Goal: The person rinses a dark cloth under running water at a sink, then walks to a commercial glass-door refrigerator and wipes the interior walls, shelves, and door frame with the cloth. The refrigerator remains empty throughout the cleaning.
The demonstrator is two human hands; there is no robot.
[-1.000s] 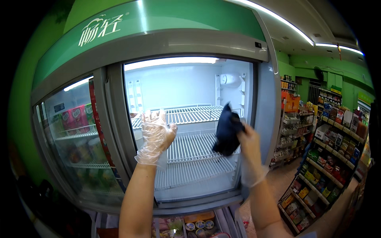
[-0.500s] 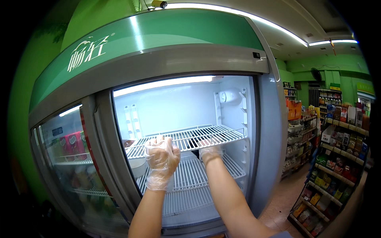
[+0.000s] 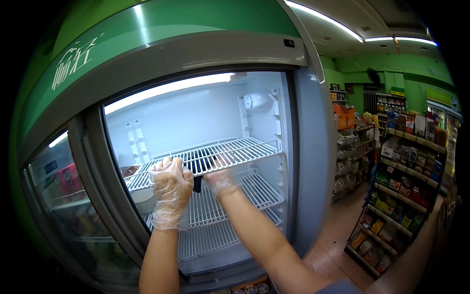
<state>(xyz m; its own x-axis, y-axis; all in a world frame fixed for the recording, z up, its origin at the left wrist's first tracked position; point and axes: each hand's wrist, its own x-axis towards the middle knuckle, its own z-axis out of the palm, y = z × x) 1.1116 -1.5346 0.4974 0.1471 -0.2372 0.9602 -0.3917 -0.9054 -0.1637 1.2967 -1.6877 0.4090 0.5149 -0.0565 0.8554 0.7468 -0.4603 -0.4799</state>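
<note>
My left hand (image 3: 171, 188), in a clear plastic glove, is closed round the front edge of the upper white wire shelf (image 3: 235, 153) inside an upright fridge. Below that shelf my right hand (image 3: 223, 180), also gloved and smeared by motion, reaches up to the wires from beneath. A dark cloth (image 3: 197, 183) is held against the shelf's underside by this hand, and part of it hangs down between the two hands. The wires partly hide the right fingers.
A lower wire shelf (image 3: 254, 193) lies under my hands. A pale round container (image 3: 144, 201) stands left of my left hand. The fridge's door frame (image 3: 93, 147) borders the opening. At the right stands a rack of packaged goods (image 3: 404, 181).
My right hand and the dark cloth have moved left under the shelf, nearer my left hand. The left hand keeps its grip on the shelf edge. The view has shifted somewhat.
</note>
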